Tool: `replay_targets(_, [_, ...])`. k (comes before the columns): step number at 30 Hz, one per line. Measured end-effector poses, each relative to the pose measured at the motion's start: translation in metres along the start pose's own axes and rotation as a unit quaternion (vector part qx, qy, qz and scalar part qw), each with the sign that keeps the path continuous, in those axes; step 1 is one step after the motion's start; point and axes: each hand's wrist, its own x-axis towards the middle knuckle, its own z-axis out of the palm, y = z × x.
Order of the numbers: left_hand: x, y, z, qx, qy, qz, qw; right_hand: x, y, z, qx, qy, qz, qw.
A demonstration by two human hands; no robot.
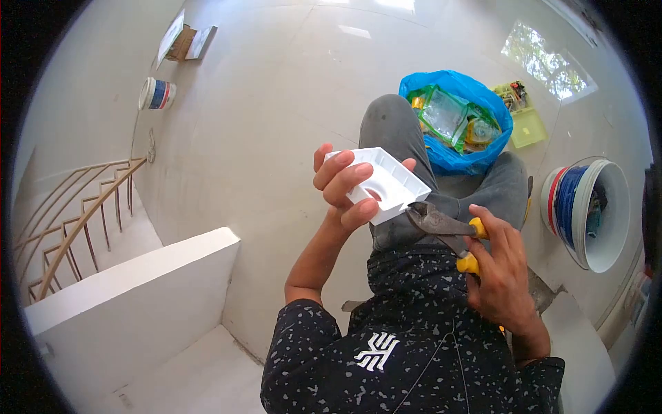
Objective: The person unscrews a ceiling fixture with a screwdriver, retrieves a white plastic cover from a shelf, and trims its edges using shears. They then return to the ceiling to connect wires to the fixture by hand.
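A white plastic box (396,181) with a round hole in its base is gripped in my left hand (343,183), fingers wrapped round its left side. My right hand (502,272) is closed round the yellow handles of metal pliers (436,222). The jaws of the pliers touch the box's lower right corner, at its edge. Whether the jaws are fully closed on the plastic cannot be made out. Both hands are above my lap.
A blue bag (500,103) with green packets stands beyond my knees, beside a yellow-green organizer case (529,127). To the right is a white bucket (617,221). Another bucket (157,94), a stair railing (89,219) and a low white wall (138,297) are at left.
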Motion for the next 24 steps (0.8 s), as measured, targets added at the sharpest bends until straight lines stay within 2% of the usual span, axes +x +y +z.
replay_targets(4, [0.0004, -0.0014, 0.0005, -0.021, -0.003, 0.009, 1.0, 0.0013, 0.0023, -0.0027, 0.015, -0.023, 0.003, 1.0])
replay_targets(13, [0.0001, -0.0022, 0.0038, -0.037, 0.003, 0.014, 0.999, 0.003, 0.0, -0.0014, -0.016, -0.001, -0.008, 1.0])
replay_targets(15, [-0.0008, 0.001, 0.0059, -0.102, 0.035, -0.028, 0.994, 0.0016, -0.0006, 0.0008, -0.017, -0.001, -0.01, 1.0])
replay_targets(24, [-0.0009, -0.0006, 0.0028, -0.128, 0.014, -0.034, 0.991, 0.0043, 0.0016, 0.0012, 0.004, -0.004, -0.019, 1.0])
